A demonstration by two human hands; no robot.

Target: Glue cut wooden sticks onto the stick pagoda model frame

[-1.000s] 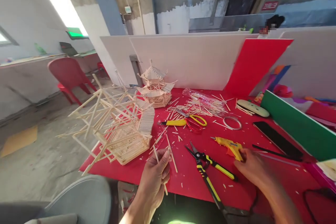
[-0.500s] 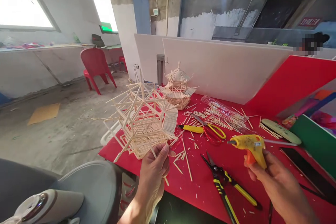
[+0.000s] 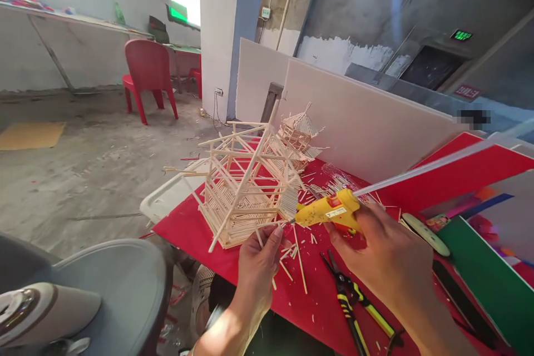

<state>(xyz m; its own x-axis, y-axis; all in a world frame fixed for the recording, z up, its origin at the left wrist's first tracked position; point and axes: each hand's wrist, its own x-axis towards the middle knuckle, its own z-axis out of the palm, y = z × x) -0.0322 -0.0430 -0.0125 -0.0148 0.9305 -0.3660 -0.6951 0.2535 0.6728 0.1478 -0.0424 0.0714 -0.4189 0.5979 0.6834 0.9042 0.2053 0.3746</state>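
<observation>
My right hand (image 3: pixel 381 250) is wrapped round a yellow hot glue gun (image 3: pixel 329 211), its nozzle pointing left at the fingertips of my left hand. A long translucent glue stick (image 3: pixel 421 167) sticks out of the gun's back. My left hand (image 3: pixel 262 256) pinches thin wooden sticks (image 3: pixel 259 237) close to the nozzle. Just beyond it stands an open pavilion frame (image 3: pixel 237 206) of pale sticks, with a slatted roof panel (image 3: pixel 288 200) on its right side. Behind that, a finished-looking small stick pagoda (image 3: pixel 300 128) rises in tiers.
Black and yellow pruning shears (image 3: pixel 348 295) lie on the red tabletop (image 3: pixel 300 311), among stick offcuts. Loose sticks (image 3: pixel 337 184) are heaped farther back. A white board (image 3: pixel 354 117) stands behind the table. At left are a grey stool (image 3: pixel 120 278) with a tumbler (image 3: pixel 50 311) and a red chair (image 3: pixel 148 72).
My right hand has brought the glue gun left, up to my left fingertips. The view has tilted and shifted, while my left hand keeps its pinch on the sticks.
</observation>
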